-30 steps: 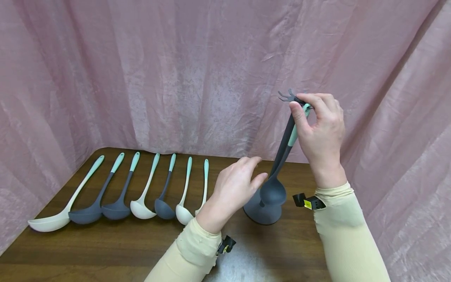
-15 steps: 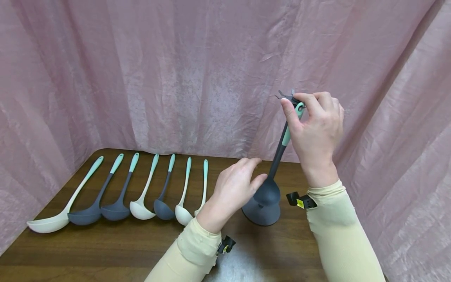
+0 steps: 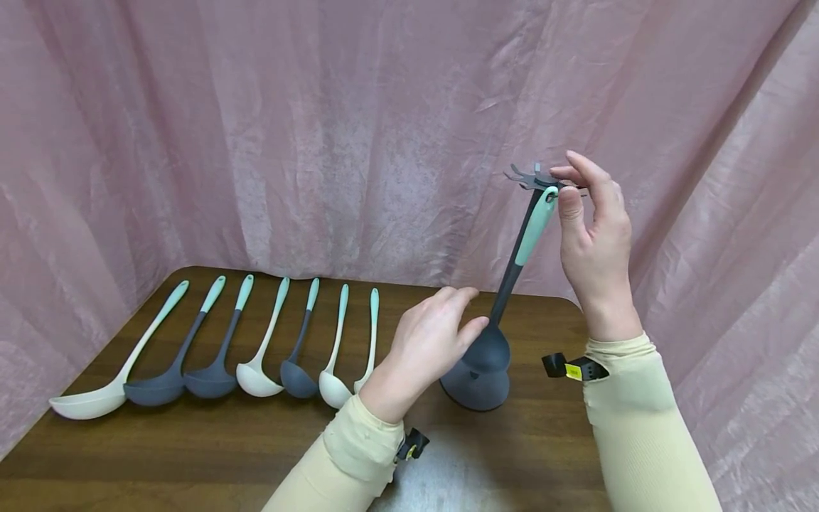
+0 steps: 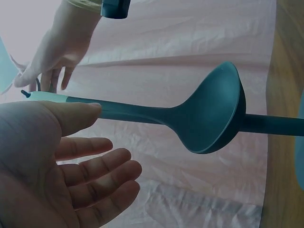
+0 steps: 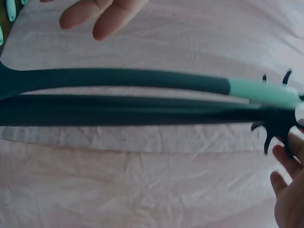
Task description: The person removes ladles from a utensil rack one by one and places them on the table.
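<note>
A dark grey ladle (image 3: 491, 350) with a mint handle end (image 3: 536, 226) hangs from the hooked top (image 3: 530, 179) of a dark grey utensil stand (image 3: 476, 395). Its bowl overlaps the stand's round base in the head view. My right hand (image 3: 601, 245) is just right of the handle's top, thumb and fingers spread apart around the hooks. In the right wrist view its fingertips (image 5: 285, 159) lie close to the hooks. My left hand (image 3: 427, 338), fingers extended, stays beside the bowl. The left wrist view shows its palm (image 4: 80, 166) facing the ladle, with nothing gripped.
Several ladles lie in a row on the wooden table (image 3: 192, 455), left of the stand, among them a white ladle (image 3: 89, 405) at the far end and a grey ladle (image 3: 298, 378). A pink curtain (image 3: 384, 142) hangs behind and at the sides.
My right hand has loosened from the ladle's handle top and shifted right, leaving the ladle hanging on the stand. The stand's top shifted slightly left, then back right. My left hand has barely moved.
</note>
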Action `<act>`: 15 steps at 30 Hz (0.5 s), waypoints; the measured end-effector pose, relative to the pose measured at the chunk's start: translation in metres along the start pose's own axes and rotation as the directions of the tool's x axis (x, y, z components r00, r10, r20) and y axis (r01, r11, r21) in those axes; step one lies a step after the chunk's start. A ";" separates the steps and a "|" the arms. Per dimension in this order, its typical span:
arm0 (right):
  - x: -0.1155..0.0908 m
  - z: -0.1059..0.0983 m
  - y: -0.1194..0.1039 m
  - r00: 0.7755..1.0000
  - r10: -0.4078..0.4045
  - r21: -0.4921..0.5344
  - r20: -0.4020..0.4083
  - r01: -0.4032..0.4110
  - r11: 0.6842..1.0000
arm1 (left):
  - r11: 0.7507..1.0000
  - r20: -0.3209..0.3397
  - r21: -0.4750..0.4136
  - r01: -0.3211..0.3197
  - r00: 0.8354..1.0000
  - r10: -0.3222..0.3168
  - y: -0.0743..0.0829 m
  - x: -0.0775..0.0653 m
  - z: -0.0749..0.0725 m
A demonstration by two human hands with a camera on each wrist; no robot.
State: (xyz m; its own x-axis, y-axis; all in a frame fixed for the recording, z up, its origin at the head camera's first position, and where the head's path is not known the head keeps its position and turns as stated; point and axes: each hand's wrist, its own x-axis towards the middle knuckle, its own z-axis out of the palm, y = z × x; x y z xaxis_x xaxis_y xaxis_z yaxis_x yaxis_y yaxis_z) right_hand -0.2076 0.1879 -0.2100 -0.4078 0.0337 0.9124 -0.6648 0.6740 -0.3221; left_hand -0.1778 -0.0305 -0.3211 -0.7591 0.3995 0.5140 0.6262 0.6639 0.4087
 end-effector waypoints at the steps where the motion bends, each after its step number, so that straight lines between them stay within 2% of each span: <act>1: 0.001 -0.001 0.003 1.000 0.005 0.027 0.008 -0.005 1.000 | 1.000 -0.002 -0.002 -0.003 1.000 0.003 0.000 0.000 0.000; 7: 0.004 0.000 0.013 1.000 -0.001 0.148 0.017 -0.001 0.989 | 0.999 -0.027 -0.042 -0.033 0.999 0.032 0.002 0.001 0.003; 15: 0.003 0.004 -0.005 0.999 -0.028 0.282 0.026 0.019 0.959 | 0.991 -0.088 -0.112 -0.066 0.995 0.056 0.002 0.004 0.010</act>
State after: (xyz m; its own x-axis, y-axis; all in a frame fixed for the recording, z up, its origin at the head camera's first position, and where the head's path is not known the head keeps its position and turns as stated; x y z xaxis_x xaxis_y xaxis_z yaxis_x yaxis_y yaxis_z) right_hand -0.2081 0.1818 -0.2069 -0.4058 -0.0044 0.9139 -0.8221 0.4387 -0.3629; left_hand -0.1808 -0.0212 -0.3259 -0.7041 0.3792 0.6004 0.6910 0.5608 0.4561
